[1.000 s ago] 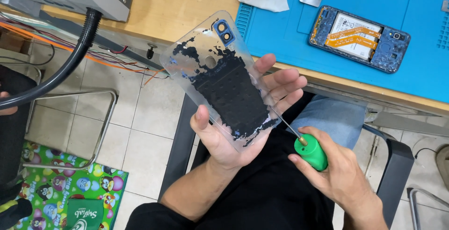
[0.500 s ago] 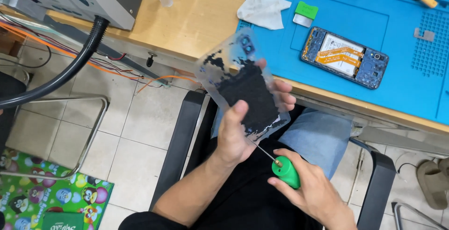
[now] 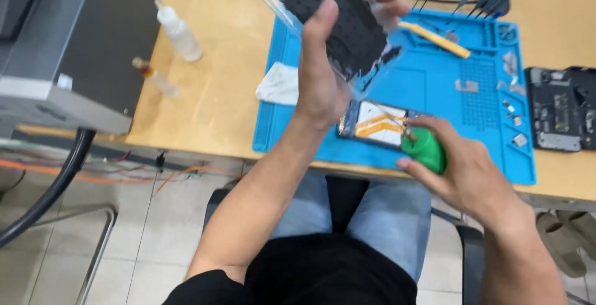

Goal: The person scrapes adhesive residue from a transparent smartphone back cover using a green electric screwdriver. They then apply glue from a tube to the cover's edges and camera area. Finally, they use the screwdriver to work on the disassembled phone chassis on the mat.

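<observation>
Worktop of pale wood w/ blue silicone repair mat, tiled floor below, left hand gripping clear phone back cover w/ black adhesive above mat, right hand closed on green-handled screwdriver, opened phone on mat.

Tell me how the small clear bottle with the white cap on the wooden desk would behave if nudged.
The clear bottle is slim and tall with a narrow cap, so it would probably tip easily. Being round, it would likely roll across the bare wooden desk. It looks like light plastic.
</observation>
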